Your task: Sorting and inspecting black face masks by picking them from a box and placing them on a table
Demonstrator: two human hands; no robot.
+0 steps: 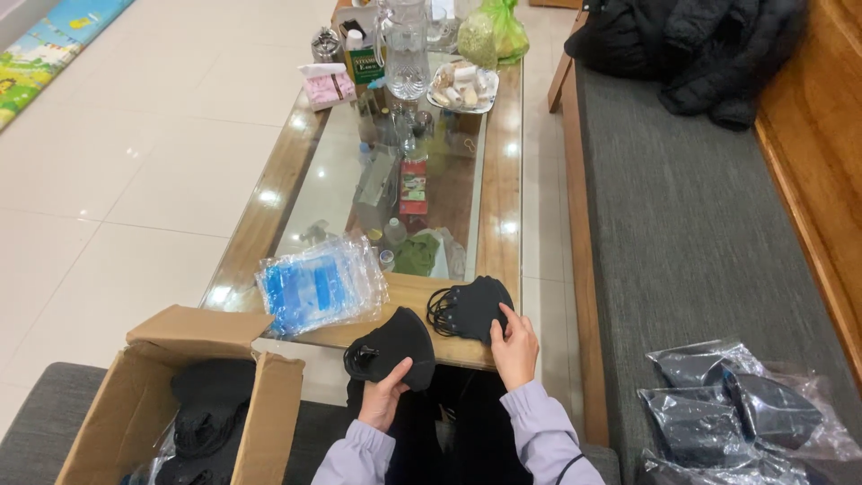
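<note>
The left hand [384, 395] has its grip closed on a black face mask [395, 348], thumb on top, held over the near edge of the counter [500, 193]. The mask's long axis runs left to right, its ear loops bunched at the left end. Just right of it, the right hand [515, 346] rests with fingers pressed on a stack of black masks [471, 307] lying on the counter, loops also pointing left. Left of the stack lies a pile of clear blue-printed bags [319, 287]; lower left stands an open cardboard box [135, 404].
</note>
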